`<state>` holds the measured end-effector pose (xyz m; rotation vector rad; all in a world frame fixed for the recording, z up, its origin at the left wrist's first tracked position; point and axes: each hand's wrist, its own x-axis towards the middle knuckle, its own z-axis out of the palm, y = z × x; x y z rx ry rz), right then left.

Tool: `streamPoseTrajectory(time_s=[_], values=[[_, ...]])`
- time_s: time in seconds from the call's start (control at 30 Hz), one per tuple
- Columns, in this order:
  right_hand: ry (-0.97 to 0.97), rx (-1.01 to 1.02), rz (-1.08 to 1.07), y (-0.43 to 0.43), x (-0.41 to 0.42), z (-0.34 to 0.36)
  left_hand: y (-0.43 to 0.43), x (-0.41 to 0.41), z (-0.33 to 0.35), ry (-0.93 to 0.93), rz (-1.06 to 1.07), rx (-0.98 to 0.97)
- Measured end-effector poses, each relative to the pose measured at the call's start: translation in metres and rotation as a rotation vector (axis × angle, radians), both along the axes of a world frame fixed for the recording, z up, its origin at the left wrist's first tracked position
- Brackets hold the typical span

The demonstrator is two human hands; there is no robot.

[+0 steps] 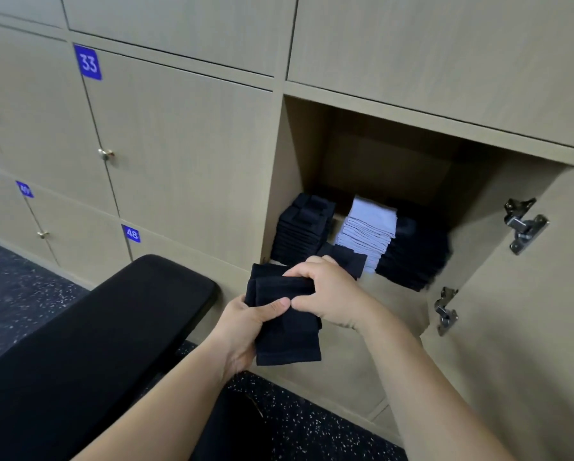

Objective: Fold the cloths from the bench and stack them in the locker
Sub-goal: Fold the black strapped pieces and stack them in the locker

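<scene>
A folded black cloth [287, 334] is held in the air in front of the open locker [312, 154]. My left hand [245, 327] grips its left side with the thumb on top. My right hand [325, 291] grips its upper edge from the right. Inside the locker stand a stack of black cloths [303, 227] on the left, a stack of light blue cloths [368, 231] in the middle and another black stack [415, 257] on the right. A single black cloth [345, 261] lies in front of the blue stack, partly hidden by my right hand.
The black padded bench [96, 344] runs from lower left up to the lockers. The locker's door [518, 294] stands open at the right with two metal hinges [525, 224]. Shut lockers numbered 33 [88, 63] and 48 [132, 233] fill the left wall. Dark speckled floor [22, 294] lies below.
</scene>
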<state>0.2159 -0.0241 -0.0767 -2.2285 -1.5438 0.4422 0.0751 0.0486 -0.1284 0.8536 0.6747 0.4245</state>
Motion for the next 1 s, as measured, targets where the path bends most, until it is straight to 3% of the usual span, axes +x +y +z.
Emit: streamPoseTrajectory(time_s=[0.2, 0.4, 0.67, 1.0], values=[[-0.002, 0.028, -0.066, -0.004, -0.013, 0.002, -0.004, -0.009, 0.007, -0.005, 0.024, 0.014], [0.076, 0.131, -0.328, -0.016, -0.006, -0.003, -0.003, -0.007, 0.005, -0.059, 0.091, 0.03], [0.238, 0.227, -0.667, -0.03, 0.012, -0.032, 0.0, 0.008, -0.006, 0.003, 0.189, 0.066], [0.691, 0.309, -0.72, -0.039, 0.036, -0.045, 0.005, 0.034, -0.024, 0.026, 0.202, 0.042]])
